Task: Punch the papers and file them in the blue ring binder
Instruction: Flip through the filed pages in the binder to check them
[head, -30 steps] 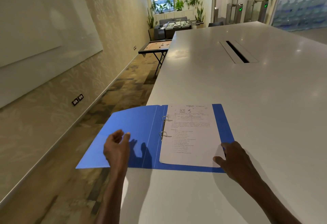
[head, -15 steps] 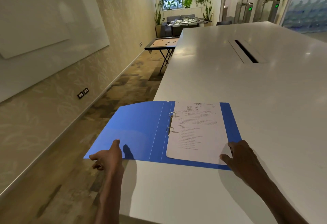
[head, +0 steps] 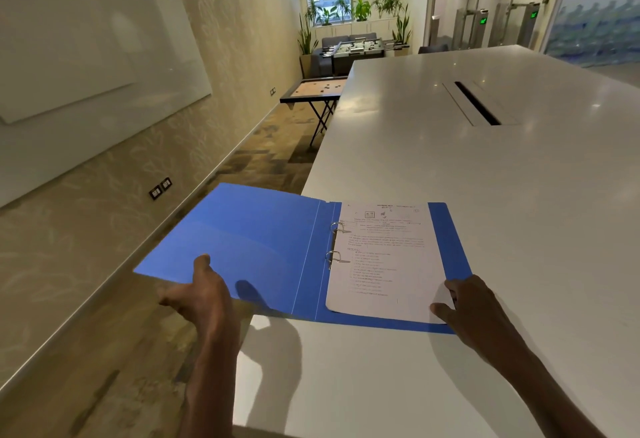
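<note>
The left hand (head: 204,294) is gripping the near edge of the blue ring binder's (head: 263,247) open front cover: its thumb is lying on top of the cover while the other fingers are curling underneath, so the fingers are closed on the cover. That cover is sticking out past the left edge of the white surface (head: 485,195) and hanging over the floor (head: 114,351), raised a little at its far left corner.

The right hand (head: 474,302) is resting flat near the binder's near right corner, its fingers spread and loosely open, with the fingertips touching the near right corner of the papers (head: 384,261) and the palm lying over the blue back cover and the surface. It is pressing down rather than gripping anything.

The papers are lying on the right half of the binder, threaded on the two metal rings (head: 337,243) beside the spine, with printed text facing up. The binder's back cover is lying flat on the near left part of the surface.

Farther out, a long cable slot (head: 476,103) is sitting in the surface toward the far right. On the left, a whiteboard (head: 86,29) is hanging on the patterned wall. Beyond the surface's far left end, a small game board (head: 317,89) on folding legs is standing on the floor, and a foosball table (head: 356,50) and potted plants (head: 360,10) are standing under a window.
</note>
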A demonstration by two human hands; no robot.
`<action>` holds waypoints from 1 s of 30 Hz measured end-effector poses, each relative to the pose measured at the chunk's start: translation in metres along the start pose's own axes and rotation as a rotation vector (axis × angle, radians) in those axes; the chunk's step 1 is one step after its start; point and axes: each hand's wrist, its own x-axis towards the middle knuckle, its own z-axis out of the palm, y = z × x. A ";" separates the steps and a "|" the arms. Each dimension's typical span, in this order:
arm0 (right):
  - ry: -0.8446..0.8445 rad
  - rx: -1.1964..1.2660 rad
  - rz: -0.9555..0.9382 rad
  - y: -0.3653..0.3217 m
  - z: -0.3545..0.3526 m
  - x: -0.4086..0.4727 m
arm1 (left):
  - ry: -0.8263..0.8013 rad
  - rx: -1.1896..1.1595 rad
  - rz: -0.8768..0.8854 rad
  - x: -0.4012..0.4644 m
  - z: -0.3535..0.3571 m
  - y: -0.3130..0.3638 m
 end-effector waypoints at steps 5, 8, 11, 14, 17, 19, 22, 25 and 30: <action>-0.004 0.020 0.008 0.001 0.001 0.000 | -0.122 -0.091 0.218 -0.028 0.007 0.024; 0.007 0.034 0.008 0.001 0.001 -0.002 | -0.242 -0.094 0.325 -0.059 0.010 0.035; 0.009 0.031 0.007 0.001 0.000 -0.003 | -0.336 -0.060 0.425 -0.086 0.012 0.035; 0.009 0.041 0.008 0.002 0.001 -0.005 | -0.424 0.034 0.507 -0.108 0.014 0.027; 0.032 0.066 -0.030 0.002 -0.001 -0.008 | -0.520 0.113 0.572 -0.126 0.014 0.015; 0.054 0.081 -0.049 0.002 -0.002 -0.009 | -0.612 0.165 0.582 -0.134 0.013 0.005; 0.063 0.106 -0.048 0.003 -0.003 -0.011 | -0.749 0.258 0.606 -0.142 0.013 -0.013; 0.057 0.124 -0.065 0.006 -0.002 -0.011 | -0.846 0.356 0.609 -0.148 0.014 -0.027; 0.081 0.320 -0.007 0.015 -0.007 -0.007 | -0.976 0.670 0.596 -0.159 0.012 -0.042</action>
